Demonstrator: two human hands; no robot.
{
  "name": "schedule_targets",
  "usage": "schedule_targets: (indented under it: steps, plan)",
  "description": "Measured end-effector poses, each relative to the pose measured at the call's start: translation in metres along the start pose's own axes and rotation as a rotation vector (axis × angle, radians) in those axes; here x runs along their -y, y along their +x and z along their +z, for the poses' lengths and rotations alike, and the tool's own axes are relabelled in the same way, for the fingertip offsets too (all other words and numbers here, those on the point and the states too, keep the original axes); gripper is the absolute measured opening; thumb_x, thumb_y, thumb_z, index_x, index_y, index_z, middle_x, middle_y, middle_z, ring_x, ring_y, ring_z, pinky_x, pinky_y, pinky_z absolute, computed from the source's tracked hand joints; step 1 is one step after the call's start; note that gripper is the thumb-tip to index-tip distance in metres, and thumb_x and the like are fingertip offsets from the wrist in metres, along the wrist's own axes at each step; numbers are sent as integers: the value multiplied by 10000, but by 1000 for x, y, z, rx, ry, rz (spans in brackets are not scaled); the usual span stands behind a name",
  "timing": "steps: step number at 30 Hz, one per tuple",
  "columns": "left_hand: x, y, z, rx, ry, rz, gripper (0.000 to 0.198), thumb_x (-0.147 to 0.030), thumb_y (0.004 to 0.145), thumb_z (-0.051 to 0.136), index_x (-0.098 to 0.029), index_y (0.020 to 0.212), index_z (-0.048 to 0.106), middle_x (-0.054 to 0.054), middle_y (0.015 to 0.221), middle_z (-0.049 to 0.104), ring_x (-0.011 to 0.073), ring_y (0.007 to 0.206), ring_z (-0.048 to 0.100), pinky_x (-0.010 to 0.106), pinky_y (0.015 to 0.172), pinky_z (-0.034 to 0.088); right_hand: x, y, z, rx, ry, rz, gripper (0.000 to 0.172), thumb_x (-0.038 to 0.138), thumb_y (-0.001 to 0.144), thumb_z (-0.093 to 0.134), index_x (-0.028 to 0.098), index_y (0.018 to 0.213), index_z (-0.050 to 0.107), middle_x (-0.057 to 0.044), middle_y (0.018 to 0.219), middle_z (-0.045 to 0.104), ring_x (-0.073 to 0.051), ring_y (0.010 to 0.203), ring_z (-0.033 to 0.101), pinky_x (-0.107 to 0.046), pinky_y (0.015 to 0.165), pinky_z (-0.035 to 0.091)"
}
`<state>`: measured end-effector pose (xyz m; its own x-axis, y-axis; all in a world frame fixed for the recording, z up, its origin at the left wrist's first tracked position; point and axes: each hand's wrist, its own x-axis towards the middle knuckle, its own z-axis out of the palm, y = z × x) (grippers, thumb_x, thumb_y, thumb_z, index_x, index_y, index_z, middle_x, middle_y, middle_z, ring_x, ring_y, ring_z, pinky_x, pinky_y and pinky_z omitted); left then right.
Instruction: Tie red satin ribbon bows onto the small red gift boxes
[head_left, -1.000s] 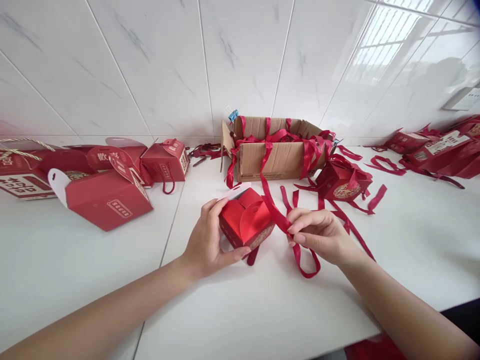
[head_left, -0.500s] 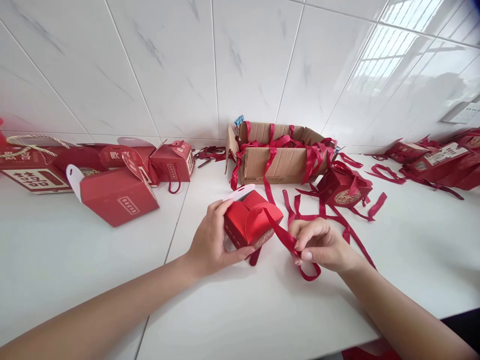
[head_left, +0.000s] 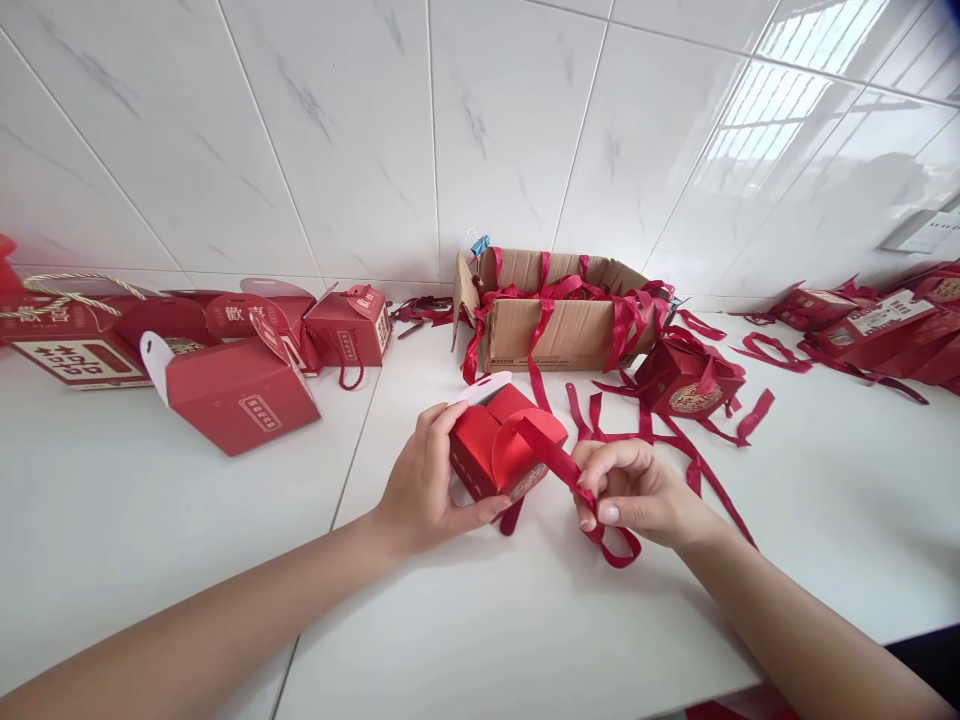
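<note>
Right grip (head_left: 636, 492) pinches ribbon (head_left: 551, 457), half-curled left grip (head_left: 421, 490) clasps the box (head_left: 504, 447); threading, I'd judge, next wanting careful aim.

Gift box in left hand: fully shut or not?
Not fully shut. On the gift box, the white-sided rear flap stands up, apart from the folded-over front flap.

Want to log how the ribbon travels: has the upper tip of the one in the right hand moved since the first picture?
Yes: judged against the cardboard box, the ribbon tip has shifted left and farther from it.
</note>
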<state>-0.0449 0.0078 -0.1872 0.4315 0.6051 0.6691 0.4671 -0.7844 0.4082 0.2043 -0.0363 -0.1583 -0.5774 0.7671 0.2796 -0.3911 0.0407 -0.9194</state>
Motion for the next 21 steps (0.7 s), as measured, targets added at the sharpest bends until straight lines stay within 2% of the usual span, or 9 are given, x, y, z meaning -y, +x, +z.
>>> schedule_targets:
  steps: [6,12,15,17,21]
  plan:
    - [0,0,0,-1,-3,10,869,-572,737,611,-183,1383,180,169,1228,380,319,1134,434,457,813,487,2,3,2,-74,39,47,308,99,793,666,236,1064,613,22,828,588,-65,684,636,-180,632,523]
    - [-4,-1,0,-5,20,13,879,-555,737,617,-175,1392,171,170,1224,390,313,1117,438,464,834,476,3,1,6,-235,-176,66,154,162,848,611,209,989,653,5,772,581,-78,615,600,-196,567,503]
    - [-7,-3,0,-14,27,21,906,-571,727,620,-164,1395,165,175,1215,395,312,1101,447,456,819,481,3,0,9,-301,-261,36,149,166,844,618,225,974,659,10,741,577,-77,601,583,-191,551,491]
    - [-10,-4,1,-24,34,34,915,-585,721,616,-158,1395,167,177,1205,401,311,1086,456,449,802,487,4,0,11,-304,-293,21,174,164,844,616,240,996,657,20,704,553,-68,588,558,-181,545,477]
    - [-13,-5,2,-52,68,88,977,-624,681,632,-149,1400,170,180,1190,411,321,1081,460,455,798,491,6,-3,16,-230,-397,7,294,140,874,545,273,1123,624,32,664,493,-61,555,490,-181,515,429]
